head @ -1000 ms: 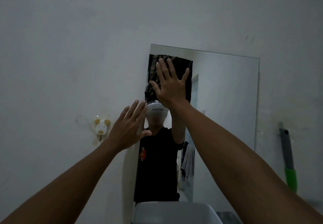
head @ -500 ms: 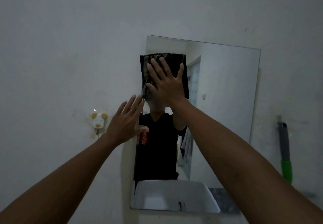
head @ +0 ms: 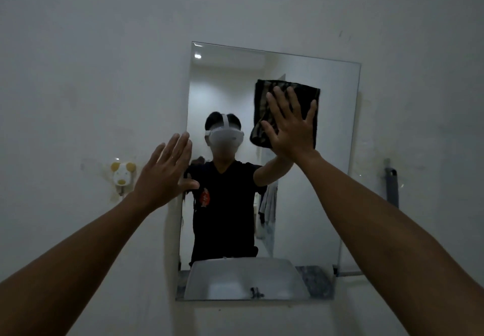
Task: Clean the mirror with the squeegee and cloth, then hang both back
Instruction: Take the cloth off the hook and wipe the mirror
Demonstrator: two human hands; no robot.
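Head camera view of a pale wall [head: 104, 47] with a tall rectangular mirror [head: 337, 178] fixed to it, dim light throughout. Two bare forearms reach up from the bottom corners. On the upper right part of the glass, the right hand [head: 293, 126] lies flat with fingers spread, pressing a dark folded cloth [head: 264, 105] against the mirror. At the mirror's left edge, the left hand [head: 165, 175] is open and empty, palm toward the wall, thumb crossing onto the glass. Reflected in the mirror's lower part is a white basin [head: 243, 278]. Right of the mirror, partly hidden behind the right forearm, the squeegee [head: 391, 186] hangs on the wall. Left of the mirror sits a small animal-shaped wall hook [head: 122, 174].
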